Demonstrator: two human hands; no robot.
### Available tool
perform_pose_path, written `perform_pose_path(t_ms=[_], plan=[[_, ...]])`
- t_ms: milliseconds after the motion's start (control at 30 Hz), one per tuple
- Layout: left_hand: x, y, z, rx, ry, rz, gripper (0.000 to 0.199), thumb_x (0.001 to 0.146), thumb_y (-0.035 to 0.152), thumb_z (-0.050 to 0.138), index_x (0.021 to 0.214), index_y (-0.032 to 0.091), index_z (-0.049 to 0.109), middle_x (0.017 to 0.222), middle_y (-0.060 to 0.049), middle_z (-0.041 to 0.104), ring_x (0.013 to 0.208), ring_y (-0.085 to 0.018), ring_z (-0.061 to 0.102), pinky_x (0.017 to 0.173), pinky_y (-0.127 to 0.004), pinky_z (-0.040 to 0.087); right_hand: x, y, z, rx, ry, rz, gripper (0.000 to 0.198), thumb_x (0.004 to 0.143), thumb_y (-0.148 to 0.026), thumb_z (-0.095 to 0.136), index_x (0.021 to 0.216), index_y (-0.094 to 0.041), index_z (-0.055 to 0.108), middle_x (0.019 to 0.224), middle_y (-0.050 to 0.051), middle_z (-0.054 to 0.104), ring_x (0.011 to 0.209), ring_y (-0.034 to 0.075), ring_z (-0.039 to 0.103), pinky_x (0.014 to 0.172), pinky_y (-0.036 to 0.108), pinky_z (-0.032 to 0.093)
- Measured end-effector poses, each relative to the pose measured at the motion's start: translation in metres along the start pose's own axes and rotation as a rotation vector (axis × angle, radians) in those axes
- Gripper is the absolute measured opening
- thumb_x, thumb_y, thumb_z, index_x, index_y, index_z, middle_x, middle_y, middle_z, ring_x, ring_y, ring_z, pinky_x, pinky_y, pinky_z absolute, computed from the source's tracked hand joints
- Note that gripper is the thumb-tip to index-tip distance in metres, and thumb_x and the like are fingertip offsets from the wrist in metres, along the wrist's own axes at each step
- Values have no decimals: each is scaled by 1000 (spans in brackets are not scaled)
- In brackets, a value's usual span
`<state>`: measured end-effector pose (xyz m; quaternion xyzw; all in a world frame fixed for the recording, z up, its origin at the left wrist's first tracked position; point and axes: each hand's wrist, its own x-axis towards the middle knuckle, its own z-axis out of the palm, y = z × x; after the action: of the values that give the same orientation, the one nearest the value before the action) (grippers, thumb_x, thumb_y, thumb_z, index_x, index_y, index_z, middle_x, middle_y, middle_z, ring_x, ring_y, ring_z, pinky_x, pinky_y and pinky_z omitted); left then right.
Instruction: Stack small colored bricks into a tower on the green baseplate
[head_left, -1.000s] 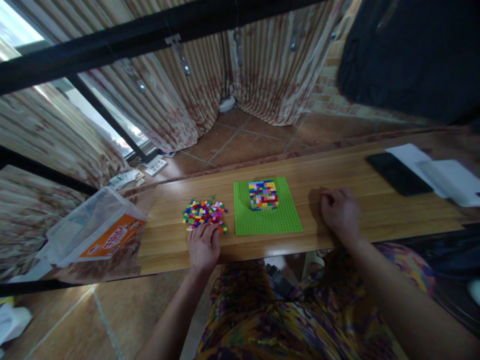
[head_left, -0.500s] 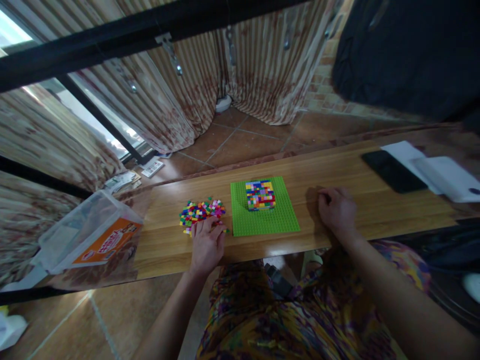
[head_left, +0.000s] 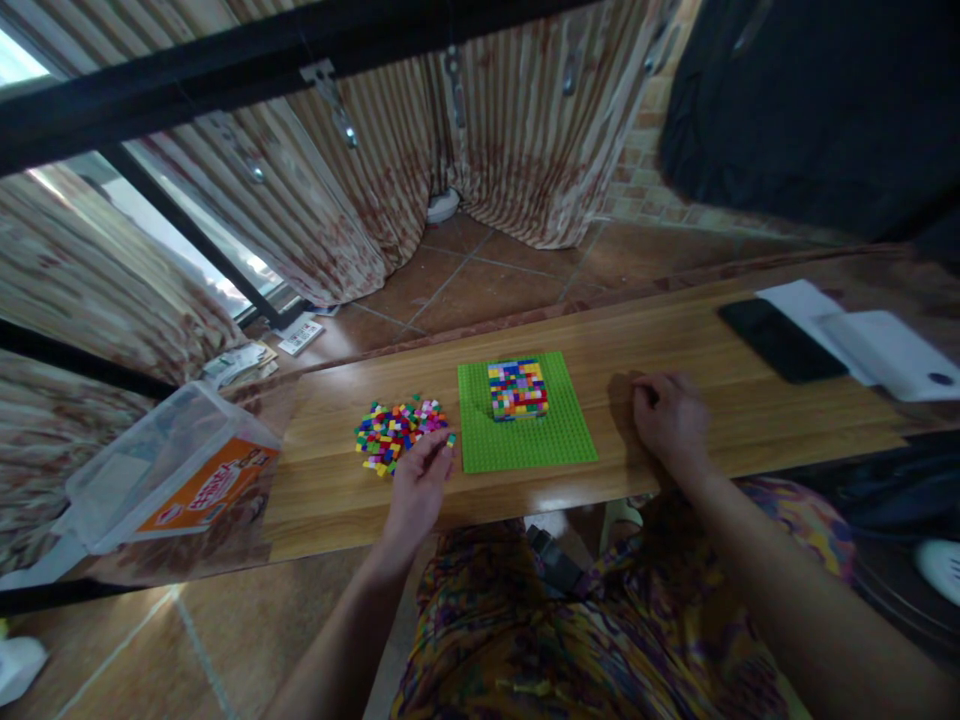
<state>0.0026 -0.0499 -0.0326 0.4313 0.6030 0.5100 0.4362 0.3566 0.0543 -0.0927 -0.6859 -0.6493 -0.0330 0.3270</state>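
Between the thumb and fingertips of my left hand [head_left: 421,478] is a small toy brick [head_left: 451,440], with green and pale colour showing. That hand is beside the right edge of a pile of loose, many-coloured bricks [head_left: 386,430]. To its right lies a green baseplate [head_left: 525,448]. A square block of multicoloured bricks [head_left: 517,390] stands on the baseplate's upper middle. Loosely curled into a fist, my right hand [head_left: 673,420] rests on the table to the right of the baseplate, apart from it. Nothing shows in its fingers.
The wooden table [head_left: 330,510] is long and narrow. Toward its right end lie a dark phone [head_left: 784,340] and white papers or packaging [head_left: 892,350]. A clear plastic tub [head_left: 172,470] with an orange label stands off the left end. A black bar [head_left: 262,70] crosses overhead.
My left hand has drawn back from the brick pile, uncovering more of it, and now shows a small brick at its fingertips. My right hand keeps its place on the table.
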Motion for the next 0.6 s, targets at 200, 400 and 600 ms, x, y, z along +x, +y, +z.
perform_pose_path(t_ms=[200, 400, 600], plan=[[-5, 22, 2, -519, -61, -331, 24, 70, 27, 88, 89, 17, 76, 92, -4, 76, 75, -10, 66, 73, -25, 53, 1, 1, 1, 1, -5, 3, 27, 90, -27, 48, 91, -17, 73, 92, 14, 69, 90, 27, 62, 81, 40, 49], [-4, 22, 2, -483, -76, -328, 31, 73, 34, 88, 96, 15, 77, 83, -3, 73, 71, -10, 64, 70, -24, 53, 0, 2, 2, 5, -3, -5, 25, 89, -27, 49, 92, -18, 73, 92, 13, 69, 92, 27, 62, 82, 39, 49], [-4, 21, 2, -483, -76, -298, 29, 72, 33, 87, 93, 15, 76, 84, -4, 72, 73, -11, 65, 72, -26, 54, 0, 2, 1, -20, 6, -11, 26, 91, -27, 49, 92, -17, 73, 91, 13, 69, 92, 27, 63, 82, 40, 50]])
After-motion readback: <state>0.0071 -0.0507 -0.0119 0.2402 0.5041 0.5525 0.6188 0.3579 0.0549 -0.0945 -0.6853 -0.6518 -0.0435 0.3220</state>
